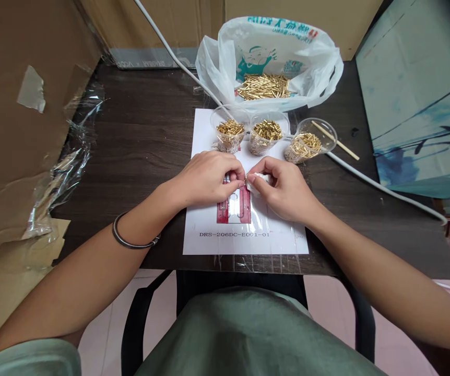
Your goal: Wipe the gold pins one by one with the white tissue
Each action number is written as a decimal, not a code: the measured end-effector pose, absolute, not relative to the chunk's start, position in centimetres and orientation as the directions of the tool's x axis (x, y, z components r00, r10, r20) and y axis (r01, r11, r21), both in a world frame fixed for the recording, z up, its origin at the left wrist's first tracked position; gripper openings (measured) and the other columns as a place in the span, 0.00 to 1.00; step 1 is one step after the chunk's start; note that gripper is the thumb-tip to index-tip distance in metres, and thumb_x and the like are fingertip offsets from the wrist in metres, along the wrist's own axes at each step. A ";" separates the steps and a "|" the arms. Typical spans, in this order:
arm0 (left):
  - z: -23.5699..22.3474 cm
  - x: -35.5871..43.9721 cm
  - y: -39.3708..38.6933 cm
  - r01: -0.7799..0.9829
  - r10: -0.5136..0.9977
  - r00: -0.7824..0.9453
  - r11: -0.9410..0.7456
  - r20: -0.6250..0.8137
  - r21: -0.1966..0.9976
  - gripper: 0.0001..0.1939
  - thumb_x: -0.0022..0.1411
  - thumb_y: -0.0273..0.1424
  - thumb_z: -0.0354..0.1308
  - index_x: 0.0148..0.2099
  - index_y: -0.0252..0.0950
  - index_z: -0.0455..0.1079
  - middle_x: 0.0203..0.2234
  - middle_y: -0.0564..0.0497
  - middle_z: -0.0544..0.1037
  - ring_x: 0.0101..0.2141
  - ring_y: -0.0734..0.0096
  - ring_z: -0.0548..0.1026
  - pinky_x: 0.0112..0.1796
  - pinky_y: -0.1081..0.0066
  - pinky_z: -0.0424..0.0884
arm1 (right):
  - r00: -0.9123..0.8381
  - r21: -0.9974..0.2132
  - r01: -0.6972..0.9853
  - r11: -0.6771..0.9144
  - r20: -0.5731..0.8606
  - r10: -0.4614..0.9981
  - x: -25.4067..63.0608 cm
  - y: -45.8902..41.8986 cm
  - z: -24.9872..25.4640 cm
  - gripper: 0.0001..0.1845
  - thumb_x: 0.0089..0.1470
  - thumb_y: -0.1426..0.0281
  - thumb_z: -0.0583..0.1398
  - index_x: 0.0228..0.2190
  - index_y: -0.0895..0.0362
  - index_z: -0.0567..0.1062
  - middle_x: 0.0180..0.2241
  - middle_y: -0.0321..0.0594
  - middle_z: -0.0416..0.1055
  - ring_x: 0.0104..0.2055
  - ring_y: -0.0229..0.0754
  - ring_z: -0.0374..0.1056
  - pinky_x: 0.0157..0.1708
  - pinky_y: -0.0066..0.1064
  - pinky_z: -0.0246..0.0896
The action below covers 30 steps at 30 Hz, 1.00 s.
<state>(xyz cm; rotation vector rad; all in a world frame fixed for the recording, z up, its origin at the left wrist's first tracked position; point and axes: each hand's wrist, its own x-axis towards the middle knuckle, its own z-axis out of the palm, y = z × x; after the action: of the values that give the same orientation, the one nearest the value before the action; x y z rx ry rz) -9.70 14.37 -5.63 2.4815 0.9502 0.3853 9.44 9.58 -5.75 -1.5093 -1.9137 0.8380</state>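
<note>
My left hand (217, 177) and my right hand (283, 185) meet fingertip to fingertip above a printed sheet (205, 243) on the dark table. A crumpled white tissue or cloth (262, 179) is held in my right thumb and fingers. The left thumb and forefinger are pinched together at its edge; what they hold is too small and covered to make out. Just beyond the hands stand clear plastic cups of small gold metal pins: a left cup (230, 137), a middle cup (264, 140) and a tilted right cup (305, 146).
Behind the cups, an open white plastic bag (213, 62) holds many longer gold pins (264, 86). A wooden stick (346, 149) lies by the right cup. One white cable (385, 190) crosses the table (139, 125). Cardboard (25, 141) stands at left, a painted panel (421, 104) at right.
</note>
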 end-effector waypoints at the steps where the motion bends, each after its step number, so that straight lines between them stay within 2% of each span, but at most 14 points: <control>1: -5.6 -9.7 14.4 0.556 0.682 0.724 -0.662 0.098 0.502 0.07 0.59 0.31 0.57 0.36 0.35 0.76 0.30 0.51 0.79 0.31 0.70 0.72 0.34 0.69 0.64 | -0.217 -0.760 0.626 0.177 0.048 0.975 9.5 9.6 -5.7 0.07 0.55 0.69 0.58 0.31 0.59 0.75 0.27 0.36 0.71 0.25 0.34 0.56 0.29 0.30 0.51; 9: -5.8 -10.0 14.5 0.524 0.668 0.733 -0.675 0.129 0.519 0.07 0.61 0.31 0.58 0.36 0.36 0.77 0.31 0.52 0.80 0.31 0.71 0.74 0.34 0.69 0.64 | -0.213 -0.759 0.628 0.172 0.045 0.976 9.4 9.7 -5.8 0.07 0.54 0.69 0.59 0.30 0.59 0.75 0.24 0.35 0.69 0.24 0.34 0.56 0.28 0.30 0.49; 20: -5.7 -9.8 14.8 0.503 0.672 0.731 -0.650 0.121 0.570 0.06 0.61 0.31 0.60 0.35 0.37 0.78 0.31 0.53 0.80 0.32 0.71 0.74 0.35 0.69 0.66 | -0.243 -0.763 0.621 0.179 0.030 0.970 9.5 9.7 -5.6 0.07 0.55 0.69 0.58 0.31 0.59 0.76 0.25 0.35 0.71 0.23 0.33 0.56 0.25 0.30 0.49; 30: -5.9 -9.8 14.8 0.509 0.686 0.717 -0.638 0.126 0.577 0.06 0.60 0.30 0.61 0.35 0.38 0.79 0.30 0.53 0.80 0.31 0.71 0.75 0.34 0.70 0.65 | -0.270 -0.766 0.616 0.184 0.014 0.963 9.5 10.0 -5.5 0.08 0.56 0.69 0.58 0.31 0.59 0.75 0.26 0.36 0.71 0.24 0.34 0.57 0.28 0.30 0.51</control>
<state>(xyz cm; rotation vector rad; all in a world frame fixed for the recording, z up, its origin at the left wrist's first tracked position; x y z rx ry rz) -9.82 14.78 -5.91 2.4071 0.9101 0.4582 9.50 10.02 -5.50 -1.4766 -1.9612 0.9019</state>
